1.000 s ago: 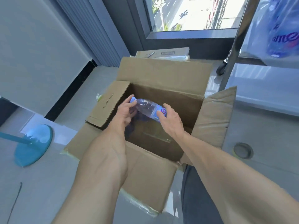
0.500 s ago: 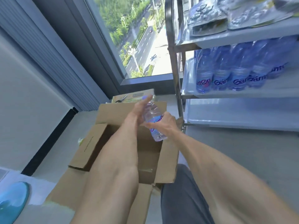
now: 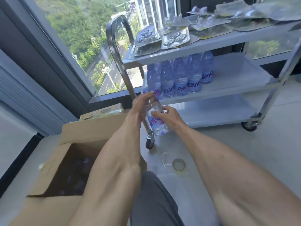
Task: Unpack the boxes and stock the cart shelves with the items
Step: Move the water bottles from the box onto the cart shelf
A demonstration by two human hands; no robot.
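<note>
Nearest, open cardboard box on the floor, dim bottle shapes inside. Above and beyond, water bottle held nearly upright before the cart: left hand wrapped round its top, right hand curled round its label. Farther, bottles on the middle shelf, blister packs on top.

You face a big window with a dark frame; daylight comes through it, and outside lie green trees, a road and a tall building far below. Left of the frame runs a ribbed grey panel. The floor is pale and glossy, with a round metal cover set in it.
</note>
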